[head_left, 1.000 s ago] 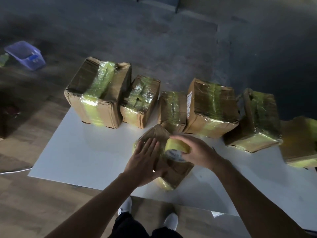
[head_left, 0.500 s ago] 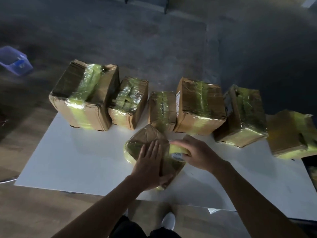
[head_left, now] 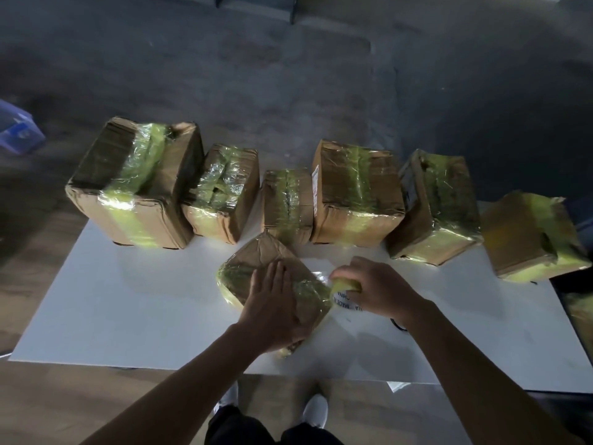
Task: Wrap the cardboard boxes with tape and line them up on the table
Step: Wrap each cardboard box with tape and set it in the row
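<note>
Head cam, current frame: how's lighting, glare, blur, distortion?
Head view: dim, floor near black, white table the brightest area; specular glare on the tape over the row of boxes and beside the roll; left edge soft, blue bin smeared; outer boxes lean outward, likely wide-lens distortion; left hand and right hand fairly sharp, roll's print partly readable.

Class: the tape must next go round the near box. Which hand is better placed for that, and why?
The right hand: it grips the tape roll at the right edge of the near box. The left hand lies flat on that box, steadying it.
</note>
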The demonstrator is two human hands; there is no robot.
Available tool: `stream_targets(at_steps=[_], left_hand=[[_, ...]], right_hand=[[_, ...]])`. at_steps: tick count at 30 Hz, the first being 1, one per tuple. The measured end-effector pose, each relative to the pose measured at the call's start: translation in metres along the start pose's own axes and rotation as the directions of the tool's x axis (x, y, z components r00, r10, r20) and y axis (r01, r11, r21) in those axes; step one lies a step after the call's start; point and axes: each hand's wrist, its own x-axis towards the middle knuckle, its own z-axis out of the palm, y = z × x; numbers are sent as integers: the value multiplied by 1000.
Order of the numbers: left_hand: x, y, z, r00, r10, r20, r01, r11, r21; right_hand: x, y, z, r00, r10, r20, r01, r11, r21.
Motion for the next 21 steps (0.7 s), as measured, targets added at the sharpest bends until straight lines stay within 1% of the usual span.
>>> stream_targets(at_steps=[3, 8, 11, 16, 19, 21], left_hand=[[6, 20, 3, 999, 35, -17, -36, 998, -55], [10, 21, 14, 998, 39, -46, -40, 999, -3], [11, 19, 16, 999, 41, -20, -41, 999, 4], [12, 23, 16, 999, 40, 5, -40, 999, 13], [11, 23, 13, 999, 27, 25, -28, 999, 16], [9, 27, 9, 999, 4, 39, -6, 1000, 28]], right_hand=[[-1, 1, 3, 1000, -18, -8, 19, 1000, 16], [-11, 10, 7, 997, -9, -81, 28, 972, 235], [-21, 16, 8, 998, 42, -45, -26, 948, 318], [-43, 48, 20, 993, 105, -52, -90, 967, 237], [-39, 56, 39, 989, 141, 50, -147, 972, 181], [-35, 54, 54, 987, 119, 108, -137, 974, 180]])
